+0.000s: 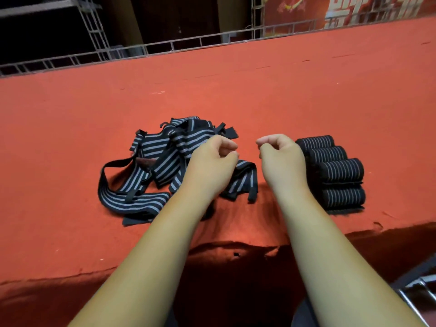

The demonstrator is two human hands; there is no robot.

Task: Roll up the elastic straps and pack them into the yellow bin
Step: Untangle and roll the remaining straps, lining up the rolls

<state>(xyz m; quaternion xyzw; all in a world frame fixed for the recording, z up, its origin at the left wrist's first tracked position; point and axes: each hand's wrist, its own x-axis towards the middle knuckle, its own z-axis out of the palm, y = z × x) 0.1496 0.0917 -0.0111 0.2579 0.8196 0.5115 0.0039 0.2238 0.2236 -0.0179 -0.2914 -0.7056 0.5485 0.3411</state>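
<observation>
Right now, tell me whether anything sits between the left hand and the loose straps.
Nothing visible does: the left hand hangs directly over the loose straps. The yellow bin is out of view.

Bare red cloth (247,109) lies open between the tangled strap pile (153,166) on the left and the rolled straps (335,171) on the right.

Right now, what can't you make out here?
Head view:
Yellow bin: outside the frame.
Tangled pile of black, grey-striped elastic straps: partly covered by the left hand.
Row of rolled black striped straps: partly behind the right hand.
Whether the left hand pinches a strap: its curled fingers hide that.
</observation>
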